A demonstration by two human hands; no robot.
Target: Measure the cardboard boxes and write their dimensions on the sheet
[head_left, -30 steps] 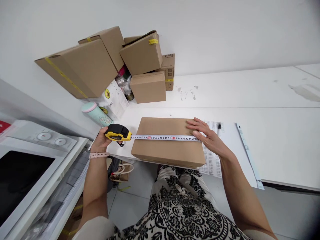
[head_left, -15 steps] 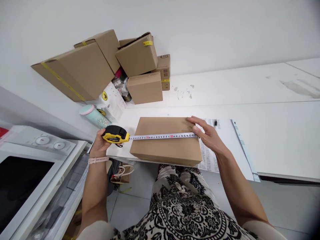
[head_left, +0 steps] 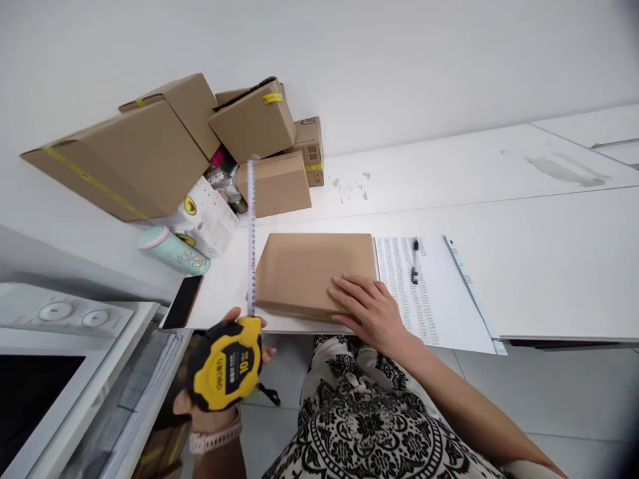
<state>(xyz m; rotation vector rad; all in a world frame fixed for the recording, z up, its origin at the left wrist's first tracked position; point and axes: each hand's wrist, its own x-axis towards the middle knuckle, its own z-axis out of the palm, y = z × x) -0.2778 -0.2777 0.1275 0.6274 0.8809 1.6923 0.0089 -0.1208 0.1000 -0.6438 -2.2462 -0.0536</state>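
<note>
My left hand [head_left: 214, 399] is closed around a yellow and black tape measure [head_left: 227, 366], raised near the camera at the table's front edge. Its white blade [head_left: 252, 246] points away from me, along the left side of a closed cardboard box [head_left: 312, 269]; whether it touches the box I cannot tell. My right hand [head_left: 367, 309] lies flat with fingers stretched over the box's front right part. To the right of the box are printed sheets [head_left: 439, 306] with a black pen [head_left: 415, 261] on them.
Several cardboard boxes [head_left: 144, 153] are stacked against the wall at the back left. A mint-coloured bottle [head_left: 174, 251] and a dark phone-like slab [head_left: 184, 303] lie at the table's left end. A white microwave [head_left: 64, 319] stands at the left. The white table [head_left: 559, 266] stretches right.
The tape measure has swung from lying lengthwise across the box to pointing away at its left side, closer to the camera. My right hand has let go of the blade's end and rests on the box.
</note>
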